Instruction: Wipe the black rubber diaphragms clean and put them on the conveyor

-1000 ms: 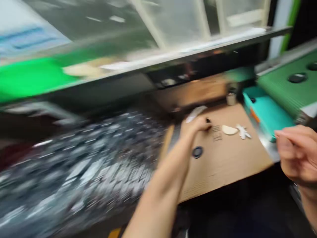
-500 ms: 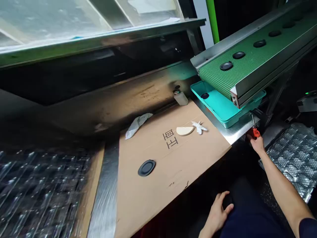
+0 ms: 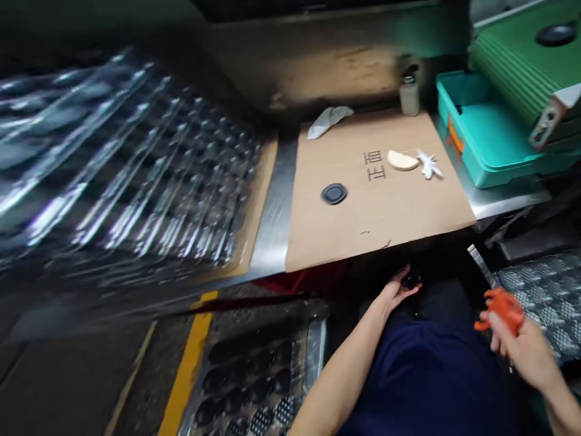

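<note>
My left hand is below the table's front edge, its fingers curled round a dark, glossy round piece. At the right, my right hand is closed round a tool with an orange handle. A narrow, flat metal strip sticks up from that handle; its exact kind is blurred. On the cardboard sheet lies a black round lid-like part. A cream half-round pad and a crumpled white scrap lie further right on the sheet.
A teal bin stands under the end of the green conveyor, which carries a black part. A bottle stands at the back. Clear moulded trays are at left; more trays lie low right.
My view has swung left and down. My right hand has come away from the table's corner, bringing the orange-handled tool with it. The dark piece in my left hand now shows more plainly.
</note>
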Demonstrator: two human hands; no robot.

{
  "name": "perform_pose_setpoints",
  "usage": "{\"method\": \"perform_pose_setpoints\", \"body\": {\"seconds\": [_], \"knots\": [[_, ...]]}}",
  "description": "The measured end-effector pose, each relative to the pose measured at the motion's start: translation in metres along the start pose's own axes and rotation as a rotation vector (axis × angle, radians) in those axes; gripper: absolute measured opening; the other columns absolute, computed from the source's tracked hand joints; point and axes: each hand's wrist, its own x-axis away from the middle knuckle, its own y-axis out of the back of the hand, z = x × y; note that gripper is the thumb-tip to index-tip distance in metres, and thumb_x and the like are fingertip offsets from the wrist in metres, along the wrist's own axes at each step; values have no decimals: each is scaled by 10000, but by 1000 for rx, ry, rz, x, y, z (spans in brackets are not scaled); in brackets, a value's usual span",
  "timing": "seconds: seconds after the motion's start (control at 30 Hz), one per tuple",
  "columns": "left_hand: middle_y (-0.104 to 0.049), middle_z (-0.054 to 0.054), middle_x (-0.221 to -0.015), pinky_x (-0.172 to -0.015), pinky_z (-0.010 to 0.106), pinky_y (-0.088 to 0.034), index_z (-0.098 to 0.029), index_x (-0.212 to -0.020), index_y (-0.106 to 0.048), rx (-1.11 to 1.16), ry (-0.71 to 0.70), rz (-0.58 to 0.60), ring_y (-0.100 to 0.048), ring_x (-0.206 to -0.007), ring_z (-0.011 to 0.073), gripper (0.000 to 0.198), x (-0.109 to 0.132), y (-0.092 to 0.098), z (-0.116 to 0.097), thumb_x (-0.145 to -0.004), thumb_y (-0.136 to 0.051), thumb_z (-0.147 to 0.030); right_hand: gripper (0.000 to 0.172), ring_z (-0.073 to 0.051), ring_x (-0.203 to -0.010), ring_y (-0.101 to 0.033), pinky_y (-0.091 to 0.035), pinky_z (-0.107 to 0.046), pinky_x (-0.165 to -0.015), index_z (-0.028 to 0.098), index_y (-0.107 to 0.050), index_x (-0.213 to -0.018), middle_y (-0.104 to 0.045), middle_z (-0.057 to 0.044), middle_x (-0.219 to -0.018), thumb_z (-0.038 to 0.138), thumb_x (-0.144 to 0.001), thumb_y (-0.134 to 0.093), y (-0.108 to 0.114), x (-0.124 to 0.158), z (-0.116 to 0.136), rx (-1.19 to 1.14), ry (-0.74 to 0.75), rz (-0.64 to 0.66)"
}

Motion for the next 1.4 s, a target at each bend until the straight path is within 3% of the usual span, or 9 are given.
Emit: {"method": "perform_pose_setpoints", "body": {"seconds": [0.1,0.27,0.47,0.63,0.8,0.9,1.07,1.23,1.4], "knots": [[-718,153,-977,-621,316,-634,-129,-1197,-601,116,37,4,-762,-785,244,497,-13,-3,-5,-902,-734,-506,477,-253,-675,-719,-530,-331,-642,233,-677,-1243,-743,-41,-765,575,-1015,-434,-44,25,-5,354,21,244],[-720,140,-968,-626,307,-638,-144,-1265,-587,198,19,34,-769,-813,249,439,-17,-13,0,-945,-703,-420,396,-324,-856,-757,-501,-350,-724,187,-633,-1104,-760,-123,-862,423,-1075,-316,-96,10,7,895,41,282],[-736,88,-1017,-722,377,-644,-212,-1317,-638,131,-181,22,-743,-810,211,580,-5,-6,1,-789,-873,-255,406,-335,-873,-755,-486,-361,-719,192,-585,-1110,-759,-108,-864,450,-1088,-273,-100,7,24,901,32,288],[-756,79,-1152,-1073,426,-518,-230,-1174,-767,-413,-572,-61,-675,-1150,277,515,8,2,6,-683,-921,-225,389,-312,-897,-752,-467,-336,-732,212,-584,-1133,-763,-99,-894,480,-1074,-308,-98,2,35,877,7,291],[-752,62,-1204,-1153,440,-437,-257,-1168,-778,-593,-666,-31,-641,-1216,285,464,13,3,7,-722,-899,-295,379,-330,-905,-749,-463,-349,-730,214,-576,-1145,-762,-111,-911,470,-1078,-304,-102,-6,39,923,22,302],[-753,68,-1099,-1038,413,-531,-240,-1195,-764,-482,-618,-47,-685,-1084,262,507,6,1,9,-714,-909,-305,368,-324,-884,-750,-454,-340,-718,217,-575,-1126,-761,-105,-892,469,-1078,-312,-103,-7,37,930,39,302],[-711,74,-984,-738,378,-642,-198,-1284,-647,51,-338,-70,-716,-803,193,521,-8,0,7,-821,-842,-337,370,-309,-865,-753,-442,-328,-712,220,-574,-1120,-758,-90,-860,481,-1077,-315,-104,-6,36,910,39,298],[-705,100,-938,-778,369,-663,-140,-1118,-618,387,-102,-22,-740,-841,199,300,-9,-1,2,-971,-677,-394,349,-321,-868,-753,-445,-342,-714,223,-574,-1115,-759,-89,-861,465,-1079,-325,-106,-8,33,906,49,285],[-706,120,-912,-787,405,-670,-119,-1060,-608,448,-85,-12,-748,-840,218,221,-7,-7,-3,-1006,-624,-333,337,-324,-871,-752,-447,-348,-720,219,-580,-1113,-759,-96,-867,466,-1075,-353,-107,-9,30,912,40,283]]}}
